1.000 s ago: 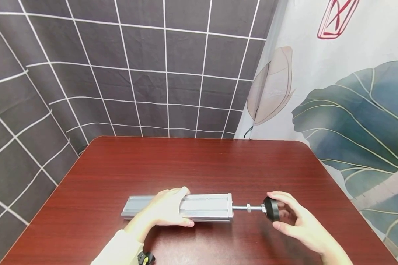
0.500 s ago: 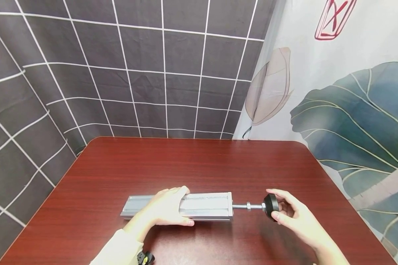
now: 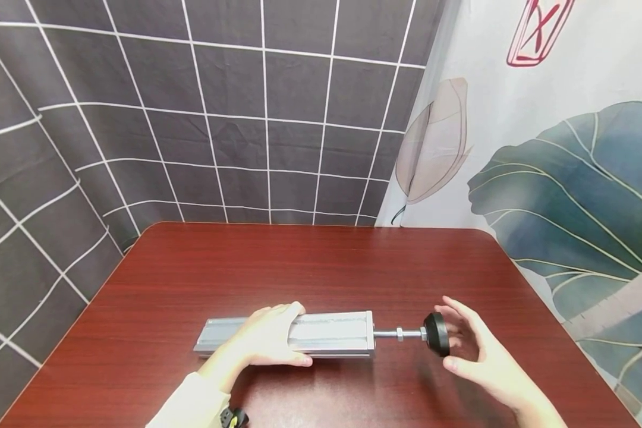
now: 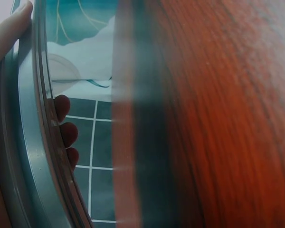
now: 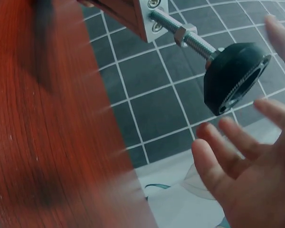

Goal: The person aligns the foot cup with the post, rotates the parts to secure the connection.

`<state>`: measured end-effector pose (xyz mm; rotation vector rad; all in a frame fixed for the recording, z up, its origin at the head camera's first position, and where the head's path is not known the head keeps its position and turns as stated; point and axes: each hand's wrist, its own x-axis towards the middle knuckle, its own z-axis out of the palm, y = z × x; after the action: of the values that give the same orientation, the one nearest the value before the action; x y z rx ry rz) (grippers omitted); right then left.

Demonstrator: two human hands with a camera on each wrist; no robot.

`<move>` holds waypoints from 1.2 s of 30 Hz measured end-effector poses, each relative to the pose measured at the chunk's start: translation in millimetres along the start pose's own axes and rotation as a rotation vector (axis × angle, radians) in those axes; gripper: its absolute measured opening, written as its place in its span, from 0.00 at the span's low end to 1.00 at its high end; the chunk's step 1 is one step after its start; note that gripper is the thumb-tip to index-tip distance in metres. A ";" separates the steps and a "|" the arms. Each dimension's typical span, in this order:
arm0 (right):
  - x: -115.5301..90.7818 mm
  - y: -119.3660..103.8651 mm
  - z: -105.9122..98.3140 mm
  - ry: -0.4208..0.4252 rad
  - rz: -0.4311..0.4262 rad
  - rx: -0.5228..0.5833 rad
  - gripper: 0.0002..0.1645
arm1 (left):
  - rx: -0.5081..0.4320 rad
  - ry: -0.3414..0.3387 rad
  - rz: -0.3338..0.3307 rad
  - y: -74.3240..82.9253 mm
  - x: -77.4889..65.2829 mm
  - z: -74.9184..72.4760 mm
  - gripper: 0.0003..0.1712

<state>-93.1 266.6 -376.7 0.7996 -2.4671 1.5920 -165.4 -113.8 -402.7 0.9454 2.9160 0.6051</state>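
Right hand [image 3: 484, 365]: fingers [image 5: 210, 166] wide, set about the black foot [image 3: 436, 334] but holding nothing; right wrist view shows a gap. Left hand [image 3: 264, 339] grips the bar [image 3: 331, 333] near its middle. Foot sits on a threaded rod [image 3: 411, 333] out of the bar's right end; 1 nut [image 3: 400, 334] partway along, a 2nd nut [image 3: 424, 333] by the foot. End plate [image 5: 146, 26] shows 2 screws [image 5: 156, 26]. Bar looks raised over the surface [image 3: 299, 267]; whether its left end rests there, cannot tell. Step in hand, probably: turning the foot on its axis. Next move likely calls for fingers closing evenly on its rim, bar steady. Containers: none seen. Beyond: grid curtain [image 3: 294, 142], leaf curtain [image 3: 562, 166].
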 end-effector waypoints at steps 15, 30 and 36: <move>-1.5 10.7 1.6 -0.054 -0.234 0.110 0.44 | 0.008 0.002 0.018 -1.9 -1.0 3.1 0.43; -2.2 3.6 5.7 0.052 -0.048 0.004 0.37 | 0.002 0.005 0.016 4.3 -2.3 -3.1 0.44; -0.7 3.1 7.7 0.092 0.004 0.014 0.34 | 0.009 0.005 0.019 4.4 -1.9 -1.6 0.44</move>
<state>-92.5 261.2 -382.9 0.7074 -2.3986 1.6105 -161.6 -112.1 -399.8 0.9757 2.9195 0.5967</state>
